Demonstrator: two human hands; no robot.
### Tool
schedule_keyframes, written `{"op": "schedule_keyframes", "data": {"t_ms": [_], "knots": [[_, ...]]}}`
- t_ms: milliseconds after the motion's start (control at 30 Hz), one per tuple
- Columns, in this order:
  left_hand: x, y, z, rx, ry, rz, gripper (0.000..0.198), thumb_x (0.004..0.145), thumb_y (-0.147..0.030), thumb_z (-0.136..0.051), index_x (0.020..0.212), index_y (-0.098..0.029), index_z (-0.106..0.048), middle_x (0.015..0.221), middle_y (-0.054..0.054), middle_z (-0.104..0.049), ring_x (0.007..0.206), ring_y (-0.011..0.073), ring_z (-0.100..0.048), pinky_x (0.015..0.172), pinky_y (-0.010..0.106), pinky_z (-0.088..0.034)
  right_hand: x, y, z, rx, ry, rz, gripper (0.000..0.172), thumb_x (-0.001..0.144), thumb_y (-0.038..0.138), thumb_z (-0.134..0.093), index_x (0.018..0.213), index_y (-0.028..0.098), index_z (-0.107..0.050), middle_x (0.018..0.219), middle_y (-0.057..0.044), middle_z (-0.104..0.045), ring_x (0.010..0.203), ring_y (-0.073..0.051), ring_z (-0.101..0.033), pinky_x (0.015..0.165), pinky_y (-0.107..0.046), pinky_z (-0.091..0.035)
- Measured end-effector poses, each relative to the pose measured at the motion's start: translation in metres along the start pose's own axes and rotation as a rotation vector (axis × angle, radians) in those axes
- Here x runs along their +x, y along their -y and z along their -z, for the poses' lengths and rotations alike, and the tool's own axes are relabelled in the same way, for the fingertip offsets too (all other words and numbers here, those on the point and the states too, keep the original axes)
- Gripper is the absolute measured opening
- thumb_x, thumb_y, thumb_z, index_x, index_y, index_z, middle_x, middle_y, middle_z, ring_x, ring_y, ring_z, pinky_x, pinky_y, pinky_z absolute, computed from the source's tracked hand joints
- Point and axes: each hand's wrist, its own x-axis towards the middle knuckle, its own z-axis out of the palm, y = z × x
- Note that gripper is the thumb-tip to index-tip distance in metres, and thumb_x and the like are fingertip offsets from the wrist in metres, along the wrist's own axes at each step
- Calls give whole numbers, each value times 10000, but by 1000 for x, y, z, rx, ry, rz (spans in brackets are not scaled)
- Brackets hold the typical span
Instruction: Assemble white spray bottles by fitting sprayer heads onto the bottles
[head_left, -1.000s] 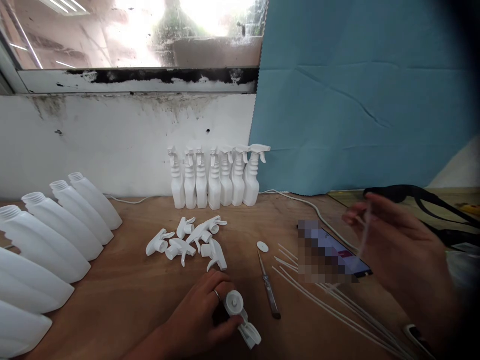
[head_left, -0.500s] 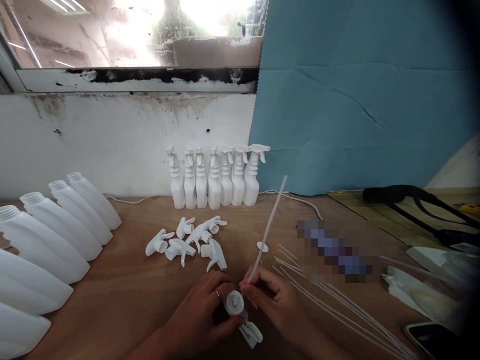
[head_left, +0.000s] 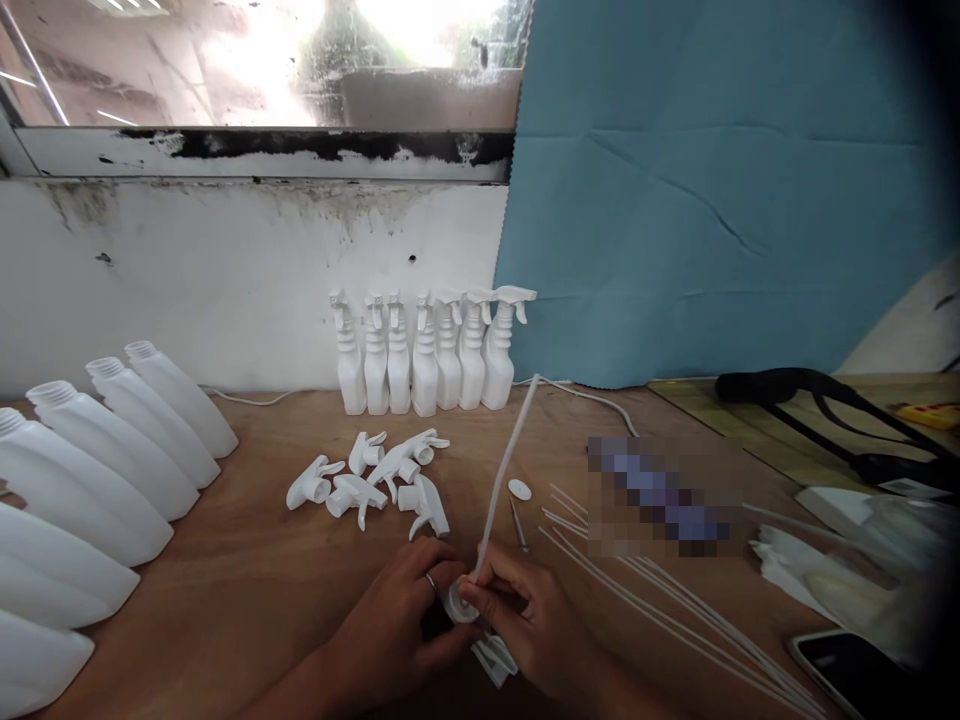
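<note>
Left hand [head_left: 405,620] fingers grip the white plastic trigger sprayer head [head_left: 471,625]; right hand [head_left: 536,625] fingers pinch a thin white dip tube [head_left: 504,468] at its collar.

Loose sprayer heads [head_left: 367,478] block ahead

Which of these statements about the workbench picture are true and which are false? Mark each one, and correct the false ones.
1. The left hand holds a white trigger sprayer head on the table. True.
2. The right hand holds a screwdriver to the sprayer head. False: it holds a thin white tube whose lower end meets the sprayer head.
3. A row of assembled spray bottles stands upright at the wall. True.
4. The capless bottles on the left stand upright. False: they lie on their sides, necks toward the wall.
5. Loose sprayer heads lie on the table between the hands and the standing bottles. True.
6. The spare tubes lie left of the hands. False: they lie to the right.
</note>
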Motion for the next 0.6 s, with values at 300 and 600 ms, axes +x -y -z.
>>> {"op": "schedule_keyframes", "data": {"t_ms": [300,600], "knots": [[-2,1,0,-44,-22,-28,234,902,-290,-617,1121,-207,-618,1155,85,-591,1066,216,-565,942,326,-466,7,-1,-1,-60,77,20,281,875,258,-563,625,199,-449,631,44,-469,600,-114,-451,561,-240,-332],[-1,0,-1,-482,-284,199,254,871,-419,-662,934,-173,-652,929,45,-630,870,178,-590,804,268,-468,-5,-6,31,-51,78,199,363,954,187,-468,1267,330,-582,1004,-26,-609,934,-171,-599,836,-289,-470]]}}
